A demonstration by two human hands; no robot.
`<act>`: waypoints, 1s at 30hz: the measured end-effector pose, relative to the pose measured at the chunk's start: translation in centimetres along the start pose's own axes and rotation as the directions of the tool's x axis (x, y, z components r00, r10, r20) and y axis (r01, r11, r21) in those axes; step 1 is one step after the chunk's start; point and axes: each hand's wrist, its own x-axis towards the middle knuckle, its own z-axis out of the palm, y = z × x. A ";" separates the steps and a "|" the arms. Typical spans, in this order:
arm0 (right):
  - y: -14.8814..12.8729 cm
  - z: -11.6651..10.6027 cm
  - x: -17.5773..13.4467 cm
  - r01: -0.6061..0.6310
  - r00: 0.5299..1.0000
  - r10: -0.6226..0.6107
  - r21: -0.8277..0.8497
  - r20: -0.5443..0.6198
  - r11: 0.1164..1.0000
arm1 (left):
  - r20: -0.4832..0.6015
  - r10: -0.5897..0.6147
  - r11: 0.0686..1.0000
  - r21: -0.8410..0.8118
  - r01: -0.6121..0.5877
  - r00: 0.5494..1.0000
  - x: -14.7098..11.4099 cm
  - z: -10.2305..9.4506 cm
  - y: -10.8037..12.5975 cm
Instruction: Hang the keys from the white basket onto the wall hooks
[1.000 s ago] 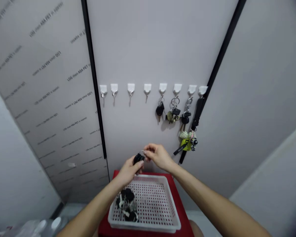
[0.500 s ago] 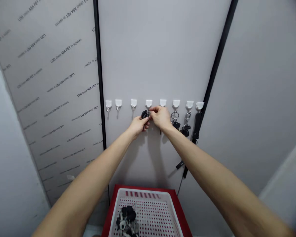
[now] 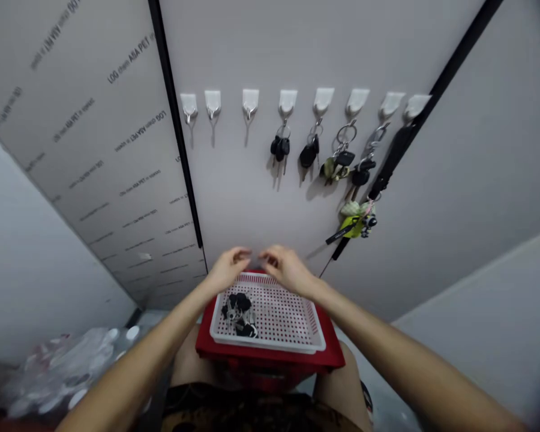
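Observation:
My left hand (image 3: pixel 228 268) is over the far left rim of a white perforated basket (image 3: pixel 270 345), its fingers loosely bent and apart, holding nothing. Beside it, over the far rim, my right hand (image 3: pixel 288 270) also holds nothing, fingers half curled and slightly blurred. A heap of keys (image 3: pixel 239 312) with black heads lies in the basket's left part. Above my hands, a bunch of black-headed keys (image 3: pixel 279 148) hangs by its ring from the fourth hook (image 3: pixel 288 103) from the left. To its right hang another key bunch (image 3: pixel 309 153) and a larger key bunch (image 3: pixel 342 161).
Three bare hooks (image 3: pixel 251 103) are at the left of the row. Keys (image 3: pixel 362 173) and a black strap (image 3: pixel 392 157) with a yellow-green charm (image 3: pixel 353 227) hang at the right. The basket stands on a red stand (image 3: pixel 335 351). Clear plastic bags (image 3: pixel 67 366) lie lower left.
Both hands have let go of the black-headed keys, now hanging on the fourth hook, and have come down to the basket. The view has tilted downward.

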 end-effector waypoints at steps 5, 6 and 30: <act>1.3 6.5 -4.7 -0.057 0.959 0.043 0.043 0.279 0.997 | 0.023 0.046 0.973 0.224 -0.051 0.999 -4.4 1.1 -4.7; 1.3 7.1 -4.8 -0.050 0.960 0.035 0.044 0.276 0.998 | 0.003 0.066 0.967 0.246 -0.064 0.998 -4.7 1.2 -5.0; 0.1 2.3 -0.2 -0.353 0.929 0.208 0.562 0.307 0.748 | 0.038 0.085 0.981 -0.176 -0.077 0.996 -3.6 2.6 -2.3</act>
